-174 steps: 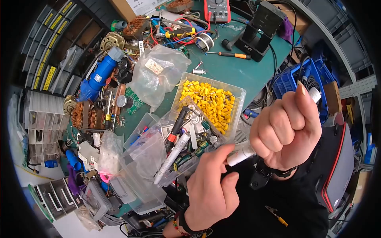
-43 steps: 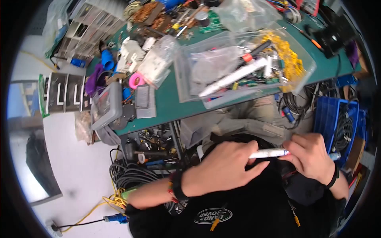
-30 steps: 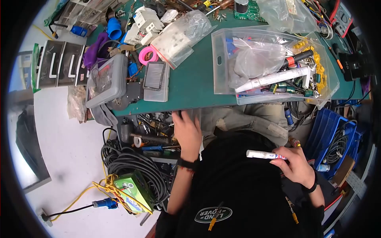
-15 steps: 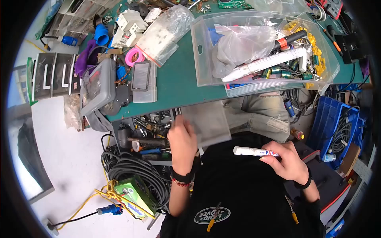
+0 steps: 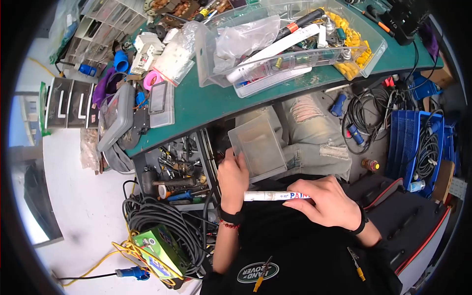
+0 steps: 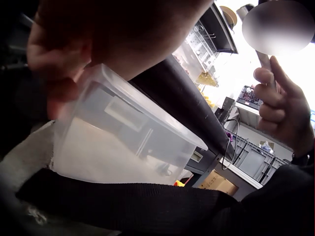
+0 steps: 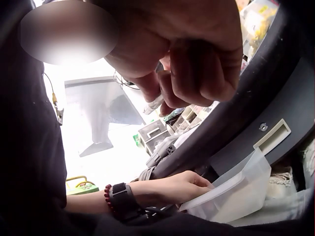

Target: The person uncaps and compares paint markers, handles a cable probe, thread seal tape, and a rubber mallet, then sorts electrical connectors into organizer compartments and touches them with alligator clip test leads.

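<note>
Pinching a white marker between thumb and curled fingers of the right hand, in front of a black top. Printed in blue on the barrel beside the thumb: part of a word, "PAIN". Held almost level, with the blank end pointing toward the left arm, yet clear of the left hand in the left wrist view. Gripping a clear plastic box by one end with that left hand, over the lap of ripped jeans, just below the edge of a green desk. Tilted, with the fingers hooked at the rim; cannot tell whether spread or pressed together, being partly hidden by the box and blurred up close. Worn on the left wrist: a black band and a red bead bracelet.

Beside the left hand, in an open drawer: jumbled tools. Below those, near a green carton: coiled black cable. Up on the desk: a long clear bin of mixed parts, next to yellow connectors. Off to the right: a blue crate holding more cable.
</note>
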{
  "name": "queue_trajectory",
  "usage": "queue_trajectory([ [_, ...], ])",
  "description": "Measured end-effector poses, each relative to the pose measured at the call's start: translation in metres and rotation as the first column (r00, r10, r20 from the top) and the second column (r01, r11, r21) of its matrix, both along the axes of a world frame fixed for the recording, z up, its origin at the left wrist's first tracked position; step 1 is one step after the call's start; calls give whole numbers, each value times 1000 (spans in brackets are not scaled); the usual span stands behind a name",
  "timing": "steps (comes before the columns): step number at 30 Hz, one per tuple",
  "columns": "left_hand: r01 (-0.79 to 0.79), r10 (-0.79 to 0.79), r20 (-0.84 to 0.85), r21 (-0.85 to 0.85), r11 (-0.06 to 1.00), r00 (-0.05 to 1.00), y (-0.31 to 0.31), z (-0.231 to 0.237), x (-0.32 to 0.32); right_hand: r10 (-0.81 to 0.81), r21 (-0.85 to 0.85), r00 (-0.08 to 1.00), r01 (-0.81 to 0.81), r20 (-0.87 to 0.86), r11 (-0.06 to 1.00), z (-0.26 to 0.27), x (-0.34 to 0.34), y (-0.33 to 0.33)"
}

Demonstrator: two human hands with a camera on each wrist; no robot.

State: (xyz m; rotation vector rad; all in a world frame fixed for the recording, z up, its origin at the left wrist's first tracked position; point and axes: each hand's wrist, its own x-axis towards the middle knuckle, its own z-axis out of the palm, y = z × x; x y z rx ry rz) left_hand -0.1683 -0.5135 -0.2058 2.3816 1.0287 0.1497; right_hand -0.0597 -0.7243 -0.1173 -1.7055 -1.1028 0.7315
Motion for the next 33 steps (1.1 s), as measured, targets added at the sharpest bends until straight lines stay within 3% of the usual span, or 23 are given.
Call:
queue_trajectory([
  [5,-22,24,62,-21,1000,998,-6,8,-21,-68,11,988,67,142,998,2,-17,-10],
  [8,-66,72,106,-56,996,992,-3,18,-28,-158,-1,980,159,125,987,7,-21,-20],
  [12,-83,86,391,-24,996,917,-13,47,-36,-249,19,956,249,152,968,9,-22,-25],
  [15,110,-226,579,228,967,784,-30,81,-41,-284,49,940,279,192,959,10,-19,-28],
  [18,363,-570,445,469,805,690,-40,102,-34,-284,58,938,278,198,959,15,-17,-31],
  [24,345,-607,502,520,781,616,-50,98,-14,-211,107,954,191,215,976,27,-9,-38],
  [26,431,-734,339,636,640,589,-48,100,-16,-215,130,948,189,235,973,27,-9,-38],
  [28,420,-745,347,656,627,570,-49,102,-12,-213,157,942,176,260,972,29,-6,-39],
  [30,414,-759,273,704,576,592,-50,106,-13,-143,127,862,92,486,988,35,-3,-40],
  [31,409,-759,307,695,591,574,-50,105,-9,-144,128,864,93,482,987,36,-1,-40],
  [33,447,-740,358,621,644,569,-50,102,-9,-200,211,693,71,693,975,38,2,-39],
])
